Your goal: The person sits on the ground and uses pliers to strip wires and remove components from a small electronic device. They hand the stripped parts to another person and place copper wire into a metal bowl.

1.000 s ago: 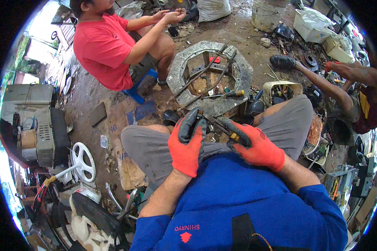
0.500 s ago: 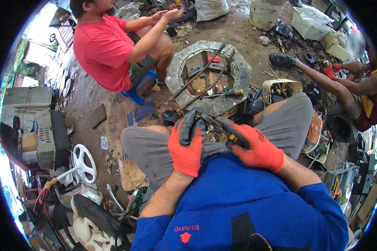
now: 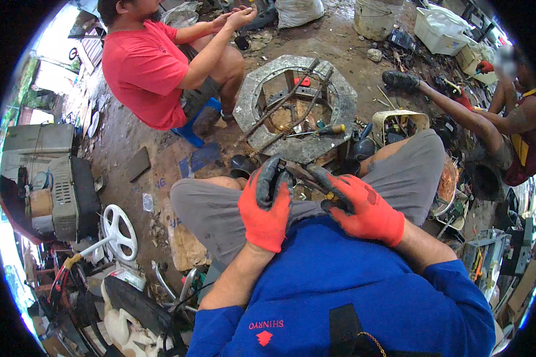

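My left hand, in a red glove with dark fingers, is closed around a small dark piece held above my lap. Its kind is hidden by the fingers. My right hand, gloved alike, is closed on a hand tool with a dark metal blade and a yellow-marked handle. The blade reaches across to the fingertips of my left hand, by the dark piece. Beyond my knees sits an octagonal metal frame with a round opening. Two rusty rods lie across it, and a yellow-handled screwdriver rests on its near edge.
A person in a red shirt sits on a blue stool at far left. Another person sits at right, one leg stretched out. A cream bin stands by my right knee. A white steering wheel and a white dog are at left.
My hands stay nearly still, the blade still at the left fingertips. The person at right has raised a red-gloved hand. The person in red has shifted slightly left.
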The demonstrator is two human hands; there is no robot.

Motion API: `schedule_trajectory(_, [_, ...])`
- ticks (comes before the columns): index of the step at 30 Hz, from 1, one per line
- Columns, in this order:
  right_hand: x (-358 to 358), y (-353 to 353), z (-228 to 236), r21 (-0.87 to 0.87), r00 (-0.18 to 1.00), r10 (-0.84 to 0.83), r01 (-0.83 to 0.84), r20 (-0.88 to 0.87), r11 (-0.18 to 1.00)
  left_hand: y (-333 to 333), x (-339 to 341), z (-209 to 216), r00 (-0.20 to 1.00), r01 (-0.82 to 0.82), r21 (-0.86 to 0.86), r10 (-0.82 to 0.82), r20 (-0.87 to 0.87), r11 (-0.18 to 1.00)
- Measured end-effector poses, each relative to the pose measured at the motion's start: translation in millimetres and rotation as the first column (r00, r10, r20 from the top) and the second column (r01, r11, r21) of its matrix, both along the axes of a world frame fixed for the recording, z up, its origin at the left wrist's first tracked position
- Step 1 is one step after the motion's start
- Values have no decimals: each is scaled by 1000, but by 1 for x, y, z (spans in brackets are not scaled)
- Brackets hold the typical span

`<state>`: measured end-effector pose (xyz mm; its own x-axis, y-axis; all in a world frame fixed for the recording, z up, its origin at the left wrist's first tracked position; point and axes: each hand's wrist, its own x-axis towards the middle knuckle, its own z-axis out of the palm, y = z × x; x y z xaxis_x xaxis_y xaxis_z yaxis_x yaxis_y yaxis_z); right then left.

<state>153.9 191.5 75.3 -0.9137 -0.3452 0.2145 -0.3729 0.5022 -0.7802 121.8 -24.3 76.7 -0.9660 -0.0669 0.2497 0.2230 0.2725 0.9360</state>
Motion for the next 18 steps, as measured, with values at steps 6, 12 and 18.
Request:
schedule_trajectory(6, [2, 1, 5, 64, 1000, 16, -16, -9, 998, -3, 6, -5, 994, -2, 43, -3, 112, 999])
schedule_trajectory(12, [4, 0, 5, 54, 999, 34, -35, 14, 998, -1, 7, 6, 999, 13, -115, -17, -36, 993])
schedule_trajectory(18, [5, -1, 8, 77, 1000, 27, -27, 3, 997, -5, 11, 0, 995, -3, -185, -16, -101, 983])
